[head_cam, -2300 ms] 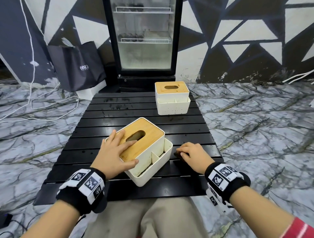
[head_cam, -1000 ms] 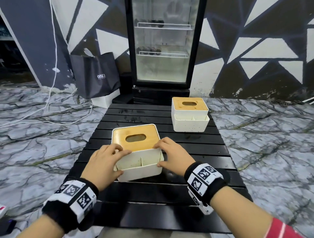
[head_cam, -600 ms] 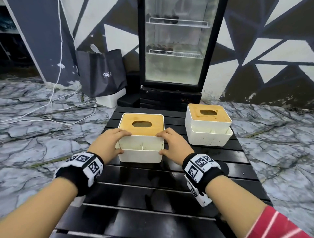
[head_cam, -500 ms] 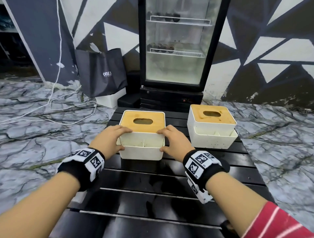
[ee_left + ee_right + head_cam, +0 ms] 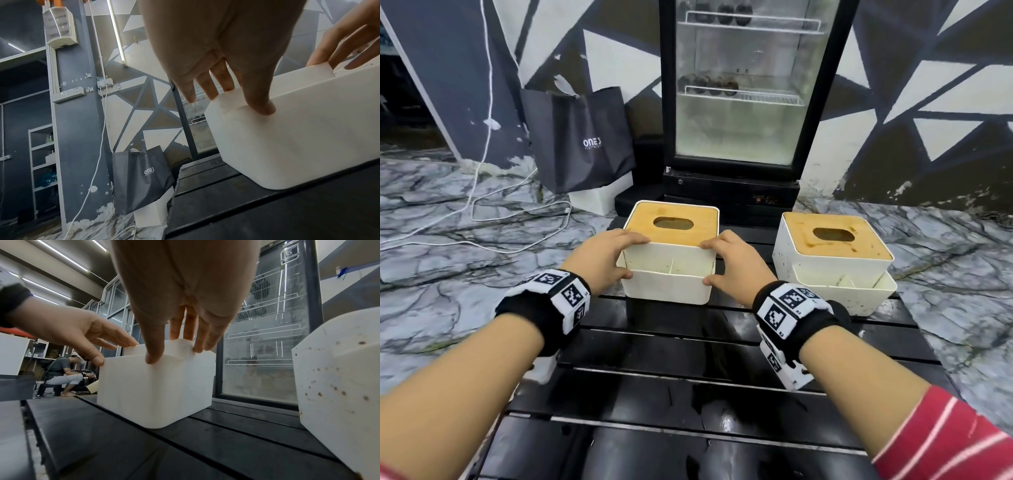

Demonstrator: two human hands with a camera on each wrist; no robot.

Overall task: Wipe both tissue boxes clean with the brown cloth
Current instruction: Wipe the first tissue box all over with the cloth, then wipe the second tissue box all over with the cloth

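Note:
Two white tissue boxes with wooden lids stand at the far end of the black slatted table (image 5: pixel 688 394). My left hand (image 5: pixel 626 257) and right hand (image 5: pixel 710 263) grip the left box (image 5: pixel 669 284) by its two sides, fingers on the upper rim and thumbs on the front compartment wall. The left wrist view shows my left hand (image 5: pixel 236 100) on the corner of this box (image 5: pixel 298 146). In the right wrist view my right hand (image 5: pixel 174 352) holds the same box (image 5: pixel 156 389). The right box (image 5: pixel 832 263) (image 5: pixel 339 378) is speckled with brown spots. The brown cloth is in no view.
A glass-door fridge (image 5: pixel 739 102) stands just behind the table. A black bag (image 5: pixel 582 144) leans on the wall at the left, and white cables (image 5: pixel 482 205) lie on the marble floor. A seated person (image 5: pixel 61 374) is far off to the left.
Both hands took the near box by its sides and slid it away to the table's far end, beside the spotted box. The right hand left the dark thing it touched earlier.

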